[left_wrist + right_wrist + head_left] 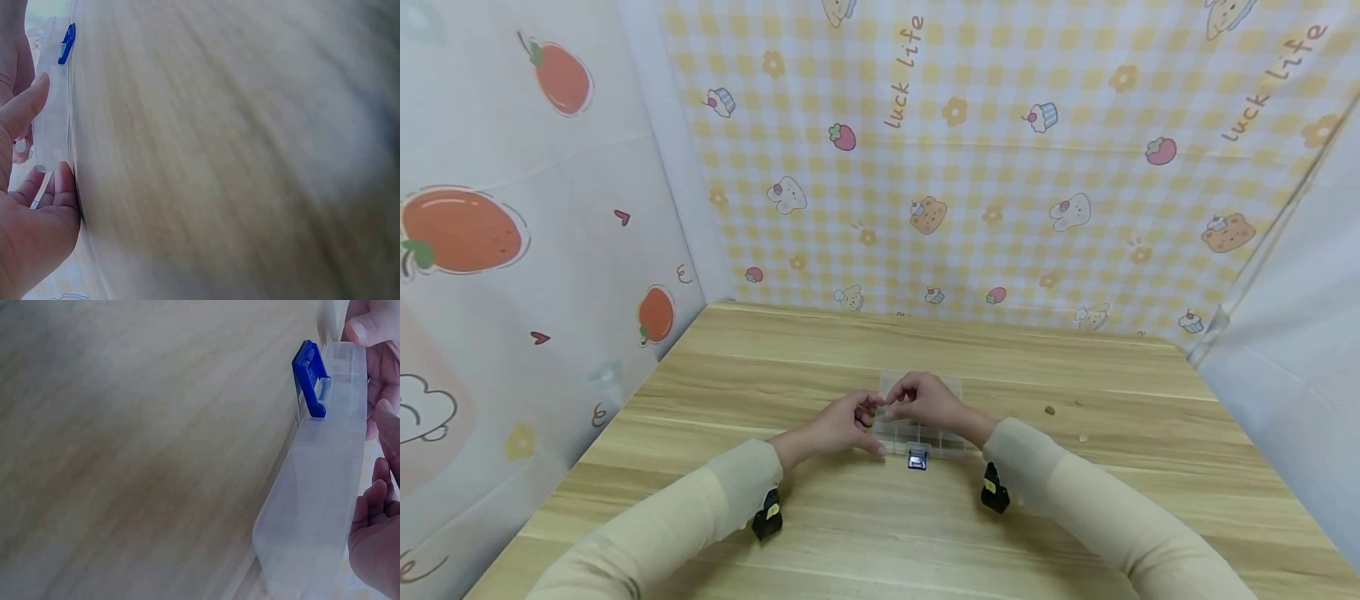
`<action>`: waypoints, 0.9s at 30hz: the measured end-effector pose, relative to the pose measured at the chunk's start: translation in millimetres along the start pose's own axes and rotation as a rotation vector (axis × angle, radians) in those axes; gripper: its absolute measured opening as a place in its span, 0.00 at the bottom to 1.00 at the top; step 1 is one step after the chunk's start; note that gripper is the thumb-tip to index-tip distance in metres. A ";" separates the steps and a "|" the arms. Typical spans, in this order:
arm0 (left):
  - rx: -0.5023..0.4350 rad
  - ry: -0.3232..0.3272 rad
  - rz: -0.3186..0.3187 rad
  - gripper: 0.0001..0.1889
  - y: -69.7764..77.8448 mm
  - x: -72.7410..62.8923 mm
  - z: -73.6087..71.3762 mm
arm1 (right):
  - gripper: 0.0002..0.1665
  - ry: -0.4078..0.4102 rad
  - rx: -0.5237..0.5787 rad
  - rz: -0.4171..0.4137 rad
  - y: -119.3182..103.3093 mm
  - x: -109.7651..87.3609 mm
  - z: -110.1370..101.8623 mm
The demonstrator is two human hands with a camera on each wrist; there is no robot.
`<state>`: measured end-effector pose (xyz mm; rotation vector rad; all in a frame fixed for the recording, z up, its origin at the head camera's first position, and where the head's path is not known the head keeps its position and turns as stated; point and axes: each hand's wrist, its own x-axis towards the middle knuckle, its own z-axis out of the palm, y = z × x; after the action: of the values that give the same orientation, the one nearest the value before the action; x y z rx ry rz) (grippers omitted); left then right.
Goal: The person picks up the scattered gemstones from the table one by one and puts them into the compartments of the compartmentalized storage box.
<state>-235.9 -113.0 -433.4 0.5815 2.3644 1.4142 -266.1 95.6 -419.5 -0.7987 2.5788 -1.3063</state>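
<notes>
A clear plastic compartment box (929, 442) lies on the table with its lid raised at the back and a blue latch (917, 459) at its front. My left hand (844, 423) holds the box's left end, thumb near the front corner and fingers curled at the side. Over the left compartments, my right hand (927, 402) reaches in with thumb and index finger close together. Whether a small thing sits between those fingertips cannot be made out. In the right wrist view, the box (306, 500) stretches along below both hands, its blue latch (309, 381) hanging out.
A small brown pebble-like piece (1049, 410) lies right of the box. Tiny pale bits, one of them a whitish piece (1082, 437), are scattered near it. The wooden table (880, 542) meets a checked curtain (970, 167) behind and plain-ground curtains at both sides.
</notes>
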 end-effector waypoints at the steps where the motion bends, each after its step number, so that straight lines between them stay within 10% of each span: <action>1: 0.000 0.000 -0.001 0.40 -0.1 0.0 0.1 | 0.08 -0.003 -0.005 0.004 0.7 0.6 0.7; 27: -0.002 0.006 0.016 0.39 -0.6 -0.8 0.8 | 0.08 -0.013 -0.033 0.044 -3.8 1.0 3.2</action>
<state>-234.9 -113.0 -434.2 0.5985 2.3681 1.4267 -264.3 90.9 -418.3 -0.7490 2.5991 -1.2446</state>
